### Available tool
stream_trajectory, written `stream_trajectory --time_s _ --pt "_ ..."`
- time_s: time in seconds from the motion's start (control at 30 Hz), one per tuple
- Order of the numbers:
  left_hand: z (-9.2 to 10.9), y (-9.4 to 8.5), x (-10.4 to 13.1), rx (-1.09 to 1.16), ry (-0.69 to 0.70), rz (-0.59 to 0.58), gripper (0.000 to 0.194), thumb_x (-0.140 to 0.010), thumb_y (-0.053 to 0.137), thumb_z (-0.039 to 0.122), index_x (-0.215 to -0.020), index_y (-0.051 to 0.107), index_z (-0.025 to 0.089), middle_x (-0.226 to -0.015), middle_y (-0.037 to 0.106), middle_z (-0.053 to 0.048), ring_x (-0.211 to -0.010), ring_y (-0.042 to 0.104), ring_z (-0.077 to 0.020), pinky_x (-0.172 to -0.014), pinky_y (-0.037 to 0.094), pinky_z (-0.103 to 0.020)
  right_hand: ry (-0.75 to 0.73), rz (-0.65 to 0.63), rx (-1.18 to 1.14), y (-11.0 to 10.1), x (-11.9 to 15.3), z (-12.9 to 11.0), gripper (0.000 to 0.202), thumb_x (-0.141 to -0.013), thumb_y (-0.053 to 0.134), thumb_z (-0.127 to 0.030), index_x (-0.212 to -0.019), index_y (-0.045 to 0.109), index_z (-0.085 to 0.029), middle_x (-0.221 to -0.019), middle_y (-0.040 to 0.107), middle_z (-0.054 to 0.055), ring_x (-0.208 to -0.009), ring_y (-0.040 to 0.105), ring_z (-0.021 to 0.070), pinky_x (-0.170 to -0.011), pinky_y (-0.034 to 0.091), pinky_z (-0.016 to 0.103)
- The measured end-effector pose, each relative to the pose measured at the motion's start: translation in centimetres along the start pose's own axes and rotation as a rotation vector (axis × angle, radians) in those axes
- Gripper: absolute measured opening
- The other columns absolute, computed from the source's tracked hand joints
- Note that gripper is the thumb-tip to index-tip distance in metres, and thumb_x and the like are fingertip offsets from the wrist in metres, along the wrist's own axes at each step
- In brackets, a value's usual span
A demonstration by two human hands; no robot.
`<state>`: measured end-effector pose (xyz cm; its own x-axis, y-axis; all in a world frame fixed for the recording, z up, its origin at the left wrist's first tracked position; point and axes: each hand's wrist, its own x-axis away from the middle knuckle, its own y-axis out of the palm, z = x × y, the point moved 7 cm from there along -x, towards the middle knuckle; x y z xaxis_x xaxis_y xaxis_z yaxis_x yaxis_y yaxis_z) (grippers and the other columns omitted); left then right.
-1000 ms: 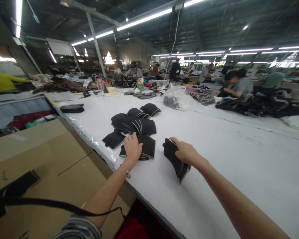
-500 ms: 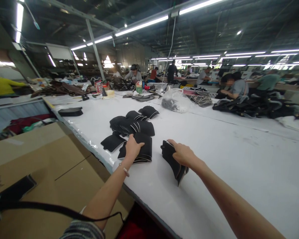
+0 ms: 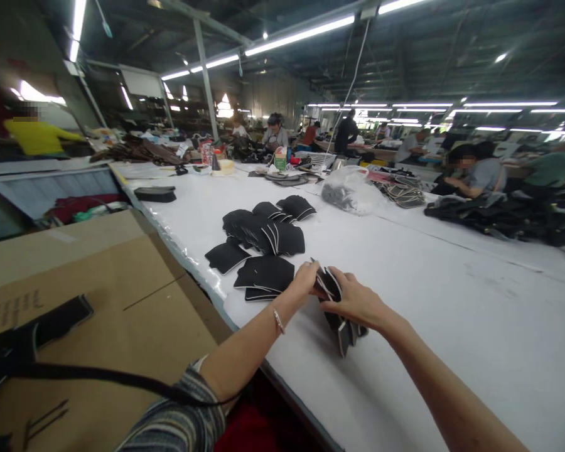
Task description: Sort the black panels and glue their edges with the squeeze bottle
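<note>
Black cut pieces with pale edges (image 3: pixel 341 329) stand on edge as a bundle on the white table, between both my hands. My right hand (image 3: pixel 355 300) is closed around the bundle's right side, thumb toward me. At its left side my left hand (image 3: pixel 307 279) pinches pieces at the upper end; its fingertips are partly hidden. Just left of my left wrist lies a small stack of the same black pieces (image 3: pixel 266 273). Behind it, more of them spread in an overlapping pile (image 3: pixel 263 232), with a single piece (image 3: pixel 226 256) at its left.
A cardboard box (image 3: pixel 98 326) adjoins the left edge of the white table (image 3: pixel 433 314). A filled clear plastic bag (image 3: pixel 346 190) and a black stack (image 3: pixel 155 194) lie farther back. Dark garments (image 3: pixel 508 216) are heaped at right. Several people work in the background.
My left hand has left the stack and moved right to the bundle in my right hand, now gripping pieces there. The view has turned slightly left.
</note>
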<state>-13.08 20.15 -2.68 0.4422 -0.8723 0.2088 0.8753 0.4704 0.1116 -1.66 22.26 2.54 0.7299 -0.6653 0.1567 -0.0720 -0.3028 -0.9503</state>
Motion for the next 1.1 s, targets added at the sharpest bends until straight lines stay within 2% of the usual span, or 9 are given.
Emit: stream_trajectory --time_s 0.13,0.23,0.3,0.37,0.5,0.6,0.7,0.93,1.1 --pt "1.5 -3.6 1.1 -0.401 0.121 0.025 0.038 -0.092 0.045 0.047 -0.103 0.064 0.017 -0.090 0.070 -0.009 -0.084 0.069 -0.0214 -0.080 0.055 -0.035 0.057 0.021 0.087 -0.3 -0.6 0.5 0.072 -0.077 0.053 -0.025 -0.145 0.031 -0.029 -0.117 0.057 0.013 -0.093 0.063 0.0308 -0.071 0.041 0.033" --pt "2.0 -10.1 1.8 -0.693 0.162 0.304 0.047 -0.084 0.059 0.045 -0.120 0.058 0.015 -0.122 0.061 -0.018 -0.121 0.053 -0.0348 -0.101 0.041 -0.046 0.120 0.015 0.092 -0.5 -1.2 1.1 0.072 -0.076 0.046 -0.015 -0.145 0.032 -0.029 -0.116 0.059 0.013 -0.099 0.062 0.0302 -0.073 0.041 0.032" --pt "1.4 -14.2 2.3 -0.897 0.061 0.521 0.067 -0.082 0.058 0.054 -0.130 0.047 0.007 -0.133 0.051 -0.028 -0.130 0.041 -0.0421 -0.104 0.034 -0.053 0.140 -0.008 0.073 -0.6 -1.3 1.3 0.073 -0.076 0.046 -0.015 -0.146 0.032 -0.029 -0.119 0.058 0.013 -0.101 0.061 0.0301 -0.075 0.042 0.033" --pt "0.4 -16.6 2.6 -1.118 -0.063 0.618 0.087 -0.079 0.054 0.067 -0.137 0.040 0.005 -0.134 0.048 -0.031 -0.131 0.038 -0.0451 -0.102 0.033 -0.057 0.157 -0.014 0.062 -0.6 -1.3 1.3 0.073 -0.076 0.046 -0.015 -0.146 0.032 -0.028 -0.121 0.057 0.014 -0.102 0.061 0.0305 -0.076 0.043 0.033" --pt "-1.1 -16.9 2.1 -1.240 -0.029 0.423 0.096 -0.075 0.049 0.078 -0.149 0.026 0.021 -0.148 0.034 -0.025 -0.130 0.039 -0.0446 -0.101 0.035 -0.056 0.153 -0.013 0.057 -0.7 -1.3 1.3 0.073 -0.076 0.047 -0.016 -0.146 0.032 -0.029 -0.120 0.058 0.015 -0.100 0.061 0.0317 -0.074 0.043 0.034" --pt "-1.3 -16.2 2.0 -1.273 0.142 0.096 0.086 -0.075 0.060 0.067 -0.148 0.031 0.032 -0.157 0.020 -0.017 -0.138 0.030 -0.0420 -0.106 0.033 -0.050 0.138 -0.022 0.058 -0.9 -1.4 1.5 0.073 -0.076 0.048 -0.017 -0.146 0.033 -0.029 -0.116 0.061 0.013 -0.097 0.062 0.0307 -0.072 0.043 0.033" --pt "-1.1 -16.6 2.2 -1.323 0.276 -0.152 0.086 -0.072 0.074 0.050 -0.147 0.034 0.035 -0.157 0.023 -0.013 -0.141 0.026 -0.0373 -0.110 0.030 -0.047 0.120 -0.042 0.036 -1.3 -1.7 1.9 0.072 -0.074 0.052 -0.018 -0.144 0.036 -0.029 -0.111 0.065 0.010 -0.094 0.062 0.0282 -0.072 0.042 0.031" --pt "0.7 -17.2 1.3 -1.420 0.433 -0.237 0.067 -0.078 0.071 0.040 -0.140 0.048 0.030 -0.146 0.045 -0.010 -0.130 0.045 -0.0296 -0.107 0.036 -0.037 0.137 -0.045 0.035 -1.8 -2.1 2.6 0.070 -0.072 0.057 -0.019 -0.139 0.042 -0.031 -0.105 0.067 0.008 -0.090 0.063 0.0270 -0.069 0.042 0.029" --pt "0.8 -17.1 1.0 -1.507 0.533 -0.286 0.056 -0.087 0.059 0.041 -0.141 0.047 0.028 -0.143 0.047 -0.010 -0.126 0.049 -0.0268 -0.106 0.036 -0.035 0.137 -0.039 0.029 -2.0 -2.1 2.7 0.069 -0.072 0.058 -0.020 -0.139 0.043 -0.030 -0.105 0.067 0.008 -0.090 0.063 0.0261 -0.069 0.042 0.028"
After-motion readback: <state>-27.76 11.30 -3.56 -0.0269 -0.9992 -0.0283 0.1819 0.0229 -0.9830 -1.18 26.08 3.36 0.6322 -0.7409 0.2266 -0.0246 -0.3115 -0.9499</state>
